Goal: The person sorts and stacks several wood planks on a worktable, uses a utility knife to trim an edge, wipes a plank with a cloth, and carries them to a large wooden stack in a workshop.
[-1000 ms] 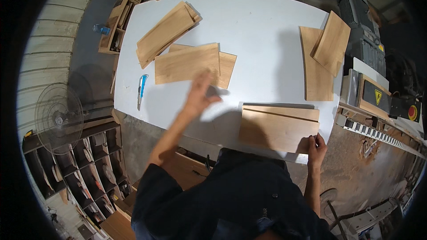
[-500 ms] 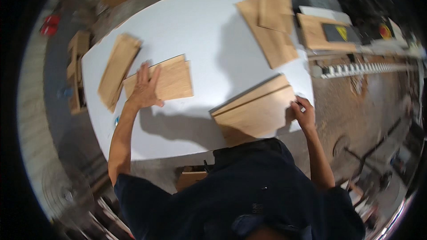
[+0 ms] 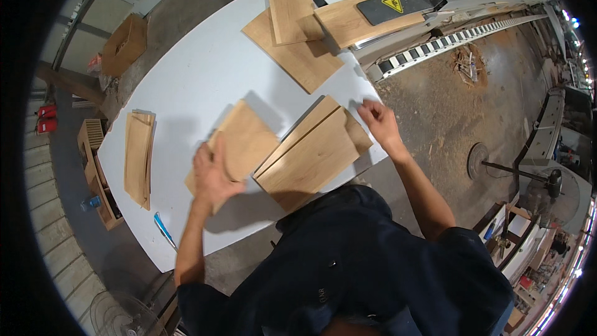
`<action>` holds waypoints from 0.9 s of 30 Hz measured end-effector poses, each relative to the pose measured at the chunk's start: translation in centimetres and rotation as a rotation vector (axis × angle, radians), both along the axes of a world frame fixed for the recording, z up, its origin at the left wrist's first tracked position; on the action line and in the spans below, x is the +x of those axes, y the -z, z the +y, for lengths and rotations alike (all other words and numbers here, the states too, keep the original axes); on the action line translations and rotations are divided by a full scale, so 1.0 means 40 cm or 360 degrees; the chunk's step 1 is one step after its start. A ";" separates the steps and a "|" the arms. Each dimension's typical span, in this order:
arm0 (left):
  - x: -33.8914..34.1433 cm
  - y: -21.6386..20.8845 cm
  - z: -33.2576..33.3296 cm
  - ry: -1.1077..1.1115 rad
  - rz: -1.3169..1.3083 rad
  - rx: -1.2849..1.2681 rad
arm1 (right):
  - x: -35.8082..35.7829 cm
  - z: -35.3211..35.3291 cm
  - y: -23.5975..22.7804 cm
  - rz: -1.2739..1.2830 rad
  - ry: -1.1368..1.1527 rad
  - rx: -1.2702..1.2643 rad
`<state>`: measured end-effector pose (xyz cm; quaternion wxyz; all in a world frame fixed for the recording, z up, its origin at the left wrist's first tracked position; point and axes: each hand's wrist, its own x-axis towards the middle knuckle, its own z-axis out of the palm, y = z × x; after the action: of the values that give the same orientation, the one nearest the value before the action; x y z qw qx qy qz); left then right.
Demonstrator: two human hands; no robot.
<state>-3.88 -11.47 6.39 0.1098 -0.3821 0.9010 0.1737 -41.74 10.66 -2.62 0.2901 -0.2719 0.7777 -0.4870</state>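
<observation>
My left hand [image 3: 214,177] is on a small stack of wood-grain boards [image 3: 247,140], with its fingers over the top and its thumb along the near side. A second piece shows partly beneath the hand. Just to the right lies another stack of boards [image 3: 311,162], its edges stepped and its near end close to my body. Off the far right end of that stack, my right hand [image 3: 380,126] hovers by the table edge with fingers curled in and nothing visible in them.
Narrow board strips [image 3: 138,158] lie at the left of the white table [image 3: 193,87], with a blue cutter knife [image 3: 165,230] near its edge. Larger boards [image 3: 292,50] lie at the back. A machine with a toothed belt [image 3: 448,43] and red button stands beyond; a pedestal fan [image 3: 516,174] is right.
My view has turned, so the table appears rotated. The left hand's boards have come close to the right stack. My right hand has let go of that stack's edge.
</observation>
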 end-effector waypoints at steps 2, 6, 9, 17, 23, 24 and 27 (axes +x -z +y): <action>-0.144 -0.075 0.118 0.0056 -0.0153 0.0016 | -0.055 -0.094 -0.014 -0.0592 0.0212 -0.0296; -0.336 -0.040 0.292 0.0160 -0.0183 0.0060 | -0.118 -0.290 -0.053 -0.1862 0.0526 -0.0614; -0.370 0.018 0.348 0.0175 0.0194 0.0055 | -0.136 -0.379 -0.058 -0.2182 0.0568 -0.0694; -0.374 0.125 0.212 -0.0643 0.1246 0.0852 | -0.071 -0.358 -0.031 -0.1761 0.0495 -0.0558; -0.450 0.081 0.188 -0.1564 0.2058 0.1874 | 0.243 -0.121 -0.134 -0.1820 0.0325 -0.0275; -0.449 0.067 0.207 -0.1614 0.2137 0.1828 | 0.276 -0.089 -0.107 -0.1823 0.0267 -0.0322; -0.349 0.073 0.259 -0.1563 0.2141 0.1919 | 0.287 -0.018 -0.143 -0.1739 0.0100 -0.0154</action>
<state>-17.86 -1.12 3.48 -0.3271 -0.4135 0.2833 0.8011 -30.27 9.95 3.10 0.6242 0.0308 0.4984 -0.6008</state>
